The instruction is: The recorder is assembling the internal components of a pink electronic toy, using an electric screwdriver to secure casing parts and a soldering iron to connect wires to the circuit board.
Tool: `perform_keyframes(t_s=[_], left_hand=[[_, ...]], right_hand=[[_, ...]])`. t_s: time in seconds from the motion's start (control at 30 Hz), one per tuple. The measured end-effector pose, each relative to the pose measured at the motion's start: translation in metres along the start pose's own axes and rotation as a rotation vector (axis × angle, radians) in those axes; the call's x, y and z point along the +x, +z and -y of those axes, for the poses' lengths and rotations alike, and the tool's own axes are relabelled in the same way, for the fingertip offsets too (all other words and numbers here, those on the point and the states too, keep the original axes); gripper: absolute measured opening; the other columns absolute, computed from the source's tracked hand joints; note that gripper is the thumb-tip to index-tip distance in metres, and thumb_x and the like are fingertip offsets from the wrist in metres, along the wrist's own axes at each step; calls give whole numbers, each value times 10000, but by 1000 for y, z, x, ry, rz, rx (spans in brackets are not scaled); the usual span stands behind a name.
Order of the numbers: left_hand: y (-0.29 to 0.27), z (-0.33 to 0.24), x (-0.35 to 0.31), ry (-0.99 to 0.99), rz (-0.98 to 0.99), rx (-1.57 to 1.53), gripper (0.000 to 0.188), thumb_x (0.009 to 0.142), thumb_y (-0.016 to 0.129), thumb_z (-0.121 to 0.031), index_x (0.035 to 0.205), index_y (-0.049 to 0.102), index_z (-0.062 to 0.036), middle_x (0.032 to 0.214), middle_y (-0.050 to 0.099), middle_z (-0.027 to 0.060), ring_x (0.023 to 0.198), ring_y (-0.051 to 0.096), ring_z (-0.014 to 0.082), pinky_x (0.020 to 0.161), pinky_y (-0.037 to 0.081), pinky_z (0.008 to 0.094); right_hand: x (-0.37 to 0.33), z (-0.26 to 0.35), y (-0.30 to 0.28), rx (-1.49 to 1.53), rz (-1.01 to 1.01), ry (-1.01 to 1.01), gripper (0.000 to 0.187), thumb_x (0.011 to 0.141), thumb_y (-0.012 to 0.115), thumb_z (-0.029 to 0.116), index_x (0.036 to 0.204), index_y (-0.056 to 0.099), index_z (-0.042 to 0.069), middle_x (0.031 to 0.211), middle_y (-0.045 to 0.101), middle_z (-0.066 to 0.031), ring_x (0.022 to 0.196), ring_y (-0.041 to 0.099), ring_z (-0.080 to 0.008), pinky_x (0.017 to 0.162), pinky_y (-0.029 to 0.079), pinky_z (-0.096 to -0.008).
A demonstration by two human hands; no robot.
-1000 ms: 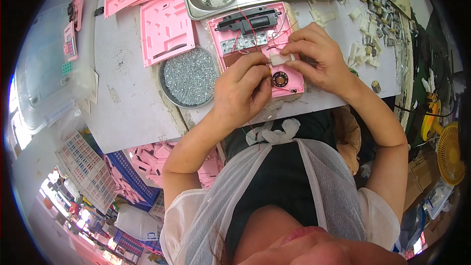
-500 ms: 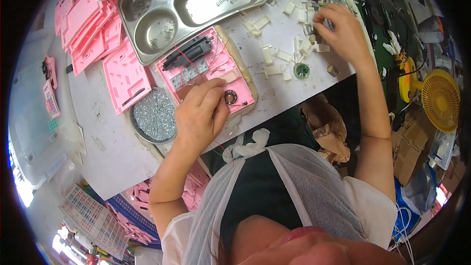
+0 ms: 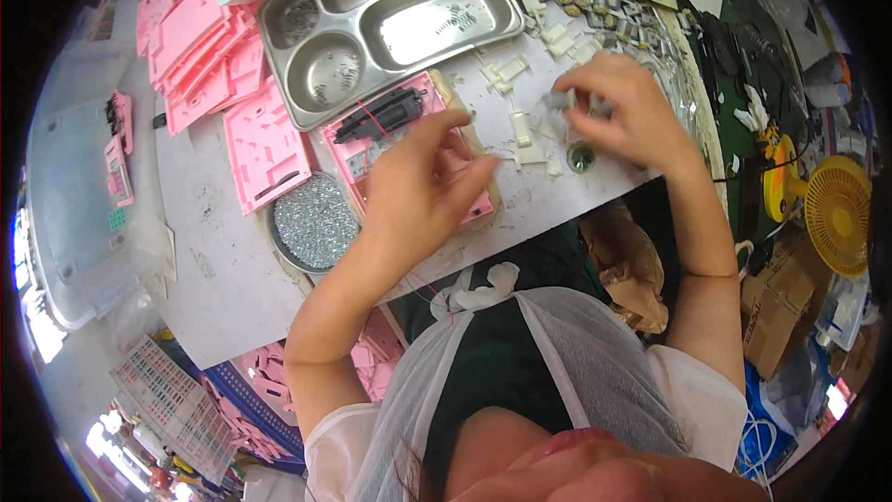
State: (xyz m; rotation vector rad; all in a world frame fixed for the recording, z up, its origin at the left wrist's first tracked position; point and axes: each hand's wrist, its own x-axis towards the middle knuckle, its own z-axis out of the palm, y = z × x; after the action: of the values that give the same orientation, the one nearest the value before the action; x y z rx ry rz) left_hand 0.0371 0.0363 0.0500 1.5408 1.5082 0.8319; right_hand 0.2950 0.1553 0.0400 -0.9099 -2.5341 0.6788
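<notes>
My left hand [image 3: 423, 188] hovers over a pink plastic casing [image 3: 351, 160], its thumb and fingers spread with nothing visible between them. It hides much of the casing's inside. A black part [image 3: 379, 117] with a red wire across it lies in the casing's far side. My right hand [image 3: 624, 112] is bent, thumb and fingers closing around a small greyish piece blurred by motion, whose kind I cannot make out. White plastic parts [image 3: 522, 128] lie between the hands. Beside my right hand sits a small round green container [image 3: 581, 158].
A steel compartment tray [image 3: 444, 61] with small metal bits stands behind the casing. A bowl of silver screws [image 3: 316, 221] and stacked pink shells [image 3: 195, 42] are at left. Silver cylinders [image 3: 602, 7] cluster far right. A yellow fan [image 3: 836, 204] stands beyond the table's right edge.
My left hand has lifted off the casing and opened. My right hand has moved left and nearer, away from the silver cylinders, with a small greyish piece at its fingers. The whole view has shifted slightly.
</notes>
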Motion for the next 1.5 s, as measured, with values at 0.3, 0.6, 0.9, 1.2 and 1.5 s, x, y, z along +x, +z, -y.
perform_keyframes(t_s=[0.3, 0.6, 0.9, 1.2, 1.5], left_hand=[[17, -6, 38, 380, 55, 69, 223, 872, 739, -40, 1083, 666, -44, 856, 701, 76, 705, 666, 159, 586, 527, 294], [28, -18, 87, 586, 199, 162, 217, 831, 727, -78, 1044, 683, -65, 836, 689, 96, 722, 679, 279, 641, 552, 361], [40, 16, 228, 555, -189, 655, 150, 859, 695, -195, 978, 713, -107, 980, 692, 88, 877, 696, 324, 702, 570, 438], [39, 24, 238, 740, -135, 750, 100, 840, 695, -128, 928, 694, -79, 987, 642, 109, 804, 684, 340, 673, 563, 427], [29, 3, 167, 376, -60, 61, 98, 856, 693, -116, 895, 692, -26, 874, 720, 128, 711, 685, 257, 651, 535, 362]], right_hand=[[-16, 38, 17, 950, 104, 523, 310, 883, 700, 157, 1168, 636, 53, 807, 716, -65, 672, 665, -123, 606, 498, -260], [-37, 1, 18, 1421, -57, 561, 447, 918, 697, 52, 1343, 562, 26, 824, 681, -50, 691, 623, -93, 624, 492, -225], [-43, -20, 7, 1294, -255, 501, 451, 900, 716, 47, 1329, 581, 21, 812, 653, -20, 677, 550, -61, 645, 445, -203], [-63, -23, 1, 1196, -333, 538, 444, 890, 715, 30, 1315, 587, 17, 806, 639, -7, 684, 546, -50, 644, 426, -189], [-78, 3, 2, 338, -20, 423, 382, 843, 650, 65, 1225, 647, 74, 721, 571, -59, 651, 574, -166, 621, 459, -303]])
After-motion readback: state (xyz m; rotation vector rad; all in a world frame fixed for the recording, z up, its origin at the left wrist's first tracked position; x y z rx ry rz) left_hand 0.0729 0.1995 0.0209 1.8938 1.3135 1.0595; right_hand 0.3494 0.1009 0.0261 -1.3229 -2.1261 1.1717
